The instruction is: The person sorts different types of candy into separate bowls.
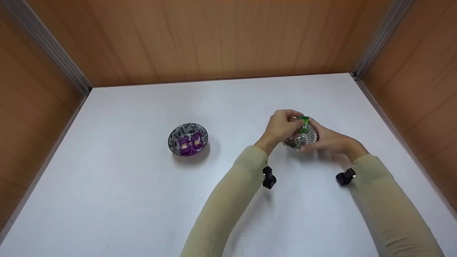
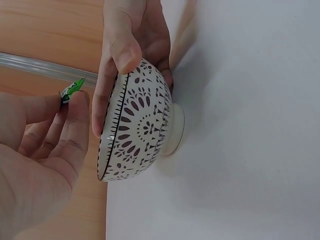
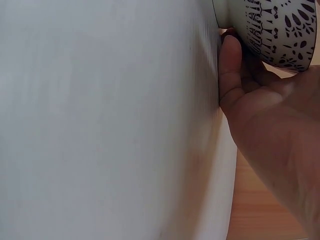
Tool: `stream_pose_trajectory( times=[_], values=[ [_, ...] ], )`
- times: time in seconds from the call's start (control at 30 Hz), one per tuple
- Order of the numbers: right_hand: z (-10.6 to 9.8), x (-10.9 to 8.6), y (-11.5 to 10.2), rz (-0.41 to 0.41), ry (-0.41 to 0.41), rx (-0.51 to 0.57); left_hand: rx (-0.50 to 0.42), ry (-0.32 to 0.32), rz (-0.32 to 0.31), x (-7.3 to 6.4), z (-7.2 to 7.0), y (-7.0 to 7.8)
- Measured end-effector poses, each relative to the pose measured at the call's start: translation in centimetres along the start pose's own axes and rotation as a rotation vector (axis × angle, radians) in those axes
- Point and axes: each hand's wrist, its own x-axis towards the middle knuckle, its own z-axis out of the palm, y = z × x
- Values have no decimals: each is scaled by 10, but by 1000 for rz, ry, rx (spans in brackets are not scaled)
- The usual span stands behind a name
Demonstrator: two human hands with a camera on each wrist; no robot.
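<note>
My left hand point(image 1: 280, 125) pinches a small green-wrapped candy point(image 1: 304, 125) between thumb and fingertips, held over the mouth of a white bowl with a dark pattern point(image 1: 310, 136). In the left wrist view the candy point(image 2: 71, 91) stands just above the rim, its green wrapper end sticking out past the thumb. My right hand point(image 1: 334, 140) grips that bowl from its right side, with the thumb at the rim and other fingers round the outer wall. The right wrist view shows fingers point(image 3: 231, 65) close to the bowl's foot, low by the table.
Left of the hands, a second patterned bowl point(image 1: 174, 140) holds several purple-wrapped candies point(image 1: 190, 143). Both bowls are on a white table point(image 1: 125, 200), walled by wood panels point(image 1: 214, 39) at the back and sides. A small black device point(image 1: 269, 177) is on each wrist.
</note>
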Motion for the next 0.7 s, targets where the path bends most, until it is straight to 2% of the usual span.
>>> stream_pose_trajectory(
  times=[0.27, 0.43, 0.7],
  values=[
    [-2, 2, 3, -61, -15, 27, 36, -14, -10, -2, 0, -3],
    [-2, 1, 5, -69, -16, 28, 38, -19, -8, -3, -1, -1],
    [0, 1, 2, -60, -22, 31, -11, -24, -41, -6, -3, 2]
  ],
)
